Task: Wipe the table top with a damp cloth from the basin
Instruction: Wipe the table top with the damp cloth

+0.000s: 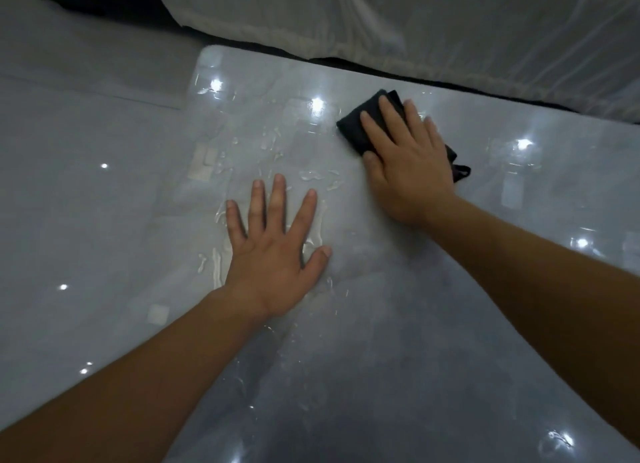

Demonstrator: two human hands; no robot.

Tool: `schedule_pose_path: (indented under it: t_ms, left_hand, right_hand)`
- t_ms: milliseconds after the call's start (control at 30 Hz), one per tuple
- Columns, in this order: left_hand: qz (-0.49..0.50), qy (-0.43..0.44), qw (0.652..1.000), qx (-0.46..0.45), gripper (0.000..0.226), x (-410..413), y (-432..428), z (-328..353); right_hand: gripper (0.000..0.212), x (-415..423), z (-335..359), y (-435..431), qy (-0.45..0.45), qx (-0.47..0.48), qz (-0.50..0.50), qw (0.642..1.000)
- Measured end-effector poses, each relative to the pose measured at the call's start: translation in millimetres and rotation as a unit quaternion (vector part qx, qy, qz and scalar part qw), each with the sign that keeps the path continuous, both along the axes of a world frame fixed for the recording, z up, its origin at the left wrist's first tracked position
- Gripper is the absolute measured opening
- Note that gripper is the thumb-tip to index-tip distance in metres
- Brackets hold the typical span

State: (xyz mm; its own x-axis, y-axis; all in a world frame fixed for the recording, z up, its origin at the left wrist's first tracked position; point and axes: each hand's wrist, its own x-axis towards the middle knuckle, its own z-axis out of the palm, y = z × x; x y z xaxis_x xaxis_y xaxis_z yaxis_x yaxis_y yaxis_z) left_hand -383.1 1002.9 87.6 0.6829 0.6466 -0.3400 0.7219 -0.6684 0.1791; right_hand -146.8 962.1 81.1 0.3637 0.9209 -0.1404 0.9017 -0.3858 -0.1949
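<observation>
The right hand [408, 164] lies flat with its fingers straight, pressing a folded black cloth [353, 126] onto the glossy grey counter [415, 324] near its far edge. The left hand [273, 251] rests flat, fingers spread, holding nothing, among water streaks [311, 175].

Worn on the head, facing forward and steeply down onto the glossy table top [398, 341]. Sits close: takes in both forearms from the bottom corners, with the left hand [273, 254] near mid-frame and the right hand [408, 164] above and right of it. Wide-angle, so bends the table's far edge. Only one view, sharing nothing with any other
</observation>
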Motion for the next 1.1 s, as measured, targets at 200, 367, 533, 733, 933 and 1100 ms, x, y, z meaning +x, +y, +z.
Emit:
schedule_pose_path:
  t_ms: [200, 367, 533, 733, 933, 1100]
  left_hand:
    - [-0.006, -0.018, 1.0, 0.003, 0.077, -1.6, -1.3, -3.4]
    - [-0.005, -0.025, 1.0, 0.0, 0.077, -1.0, 0.8, -4.4]
    - [0.007, -0.03, 1.0, -0.004, 0.076, -2.7, 0.7, -2.4]
    - [0.039, -0.116, 0.992, -0.023, 0.061, -19.2, 8.0, 19.5]
    - [0.178, -0.076, 0.981, 0.017, 0.061, -83.6, 22.9, 27.2]
    - [0.155, -0.033, 0.987, -0.012, 0.071, -112.5, 16.5, 17.7]
  right_hand:
    - [0.062, 47.0, 7.4, -37.1, -0.009, 0.019, -0.134, 0.991]
    - [0.06, 0.0, 12.0, 34.7, 0.002, -0.003, 0.007, 1.0]
    - [0.055, -52.2, 1.5, 137.0, 0.007, 0.001, 0.145, 0.989]
    - [0.056, -55.7, 1.6, 95.8, 0.012, 0.007, 0.23, 0.973]
    - [0.056, -52.2, 6.3, 113.2, 0.006, -0.006, 0.251, 0.968]
    - [0.055, -81.7, 3.2, 195.3, 0.019, 0.022, 0.158, 0.987]
